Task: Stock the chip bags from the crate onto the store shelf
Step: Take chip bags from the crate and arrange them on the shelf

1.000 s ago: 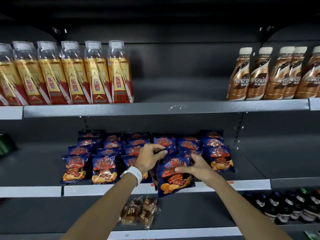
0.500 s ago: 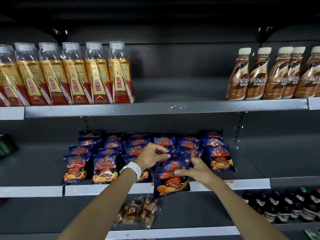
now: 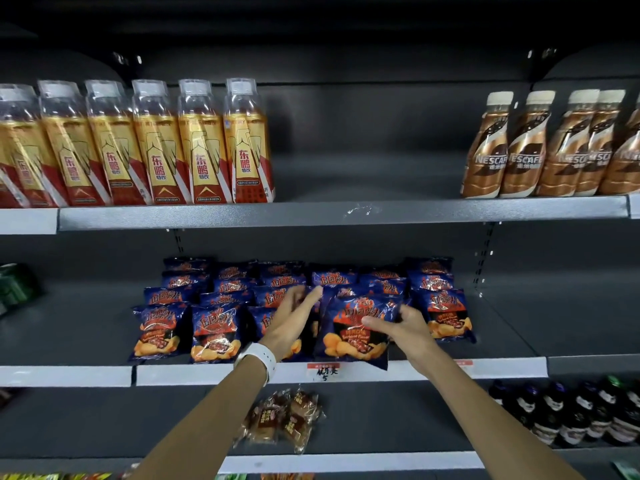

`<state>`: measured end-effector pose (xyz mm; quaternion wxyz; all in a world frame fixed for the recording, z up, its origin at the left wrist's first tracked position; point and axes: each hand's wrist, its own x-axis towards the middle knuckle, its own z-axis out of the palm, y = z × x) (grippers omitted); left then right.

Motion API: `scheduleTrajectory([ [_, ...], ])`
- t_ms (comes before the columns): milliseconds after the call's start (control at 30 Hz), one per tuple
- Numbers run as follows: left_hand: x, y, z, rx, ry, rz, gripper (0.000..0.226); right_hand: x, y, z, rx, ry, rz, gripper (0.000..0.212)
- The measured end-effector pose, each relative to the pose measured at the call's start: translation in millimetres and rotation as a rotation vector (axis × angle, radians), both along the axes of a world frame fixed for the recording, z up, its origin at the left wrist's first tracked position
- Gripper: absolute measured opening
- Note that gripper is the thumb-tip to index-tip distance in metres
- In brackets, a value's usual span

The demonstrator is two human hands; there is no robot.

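Observation:
Several dark blue chip bags (image 3: pixel 221 317) with orange print stand in rows on the middle shelf (image 3: pixel 502 337). One chip bag (image 3: pixel 349 337) stands upright at the front of the row, near the shelf's front edge. My right hand (image 3: pixel 398 323) holds its right side, fingers across its face. My left hand (image 3: pixel 294 317), with a white watch on the wrist, hovers with straight fingers beside the bag's top left corner, in front of the neighbouring bags. The crate is out of view.
Gold and red drink bottles (image 3: pixel 156 147) and brown coffee bottles (image 3: pixel 554 147) line the upper shelf. Wrapped pastries (image 3: pixel 284 417) and dark bottles (image 3: pixel 581 410) sit on the lower shelf. A green pack (image 3: pixel 14 285) lies at far left. Bare shelf floor flanks the chip rows.
The front bag has moved back from the edge and been set upright in its row. My left hand let go of its top and opened. My right hand stays on the bag.

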<state>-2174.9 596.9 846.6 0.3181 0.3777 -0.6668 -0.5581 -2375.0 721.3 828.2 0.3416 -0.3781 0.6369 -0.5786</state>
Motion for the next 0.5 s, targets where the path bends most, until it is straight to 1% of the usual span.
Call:
scheduleTrajectory([
  [67, 3, 0, -9, 0.061, -0.036, -0.095, 0.057, -1, -6, 2, -0.044, -0.067, -0.038, 0.050],
  [133, -1, 2, -9, 0.046, -0.062, -0.151, 0.047, 0, -13, 5, -0.069, -0.112, -0.045, 0.046],
  [167, -4, 3, -7, 0.031, -0.074, -0.160, 0.046, 2, -17, 7, -0.073, -0.127, -0.038, 0.047],
  [233, -11, 4, -5, -0.016, -0.093, -0.124, 0.047, 5, -26, 8, -0.066, -0.121, -0.018, 0.049],
  [333, -16, 5, -8, -0.062, -0.111, -0.074, 0.042, 8, -35, 8, -0.035, -0.102, 0.005, 0.051],
  [400, -16, 4, -14, -0.038, -0.086, -0.044, 0.042, 8, -38, 5, -0.023, -0.087, 0.017, 0.051],
  [500, -16, 0, -23, -0.008, -0.077, -0.017, 0.052, 6, -42, -1, -0.025, -0.084, 0.028, 0.052],
])
